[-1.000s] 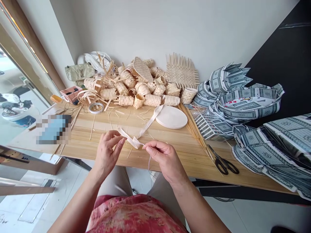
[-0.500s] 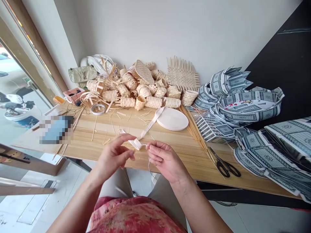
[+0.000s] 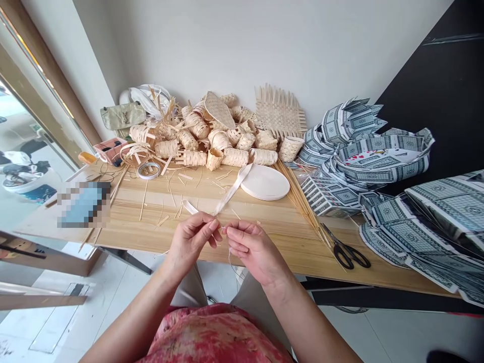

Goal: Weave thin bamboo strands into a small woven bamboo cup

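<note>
My left hand (image 3: 194, 239) is closed in a pinch, its fingertips almost touching those of my right hand. My right hand (image 3: 253, 247) pinches a thin white thread (image 3: 229, 252), whose loose end hangs below the fingers. A short bit of that thread spans the small gap between both pinches. A pale ribbon (image 3: 232, 191) runs from the flat white roll (image 3: 264, 182) down behind my left fingers, which hide its folded part. One end of the ribbon lies on the table just left of the fingertips.
Woven strip baskets (image 3: 196, 126) are heaped along the wall. Black scissors (image 3: 346, 249) and thin sticks (image 3: 302, 201) lie at right, beside baskets folded from playing cards (image 3: 385, 156). A tape roll (image 3: 148, 170) and scattered strips are on the wooden table (image 3: 128, 212).
My left hand has moved right and closed from a loose, spread pose into a pinch beside my right fingertips. The folded ribbon is now hidden behind it. The view has shifted slightly.
</note>
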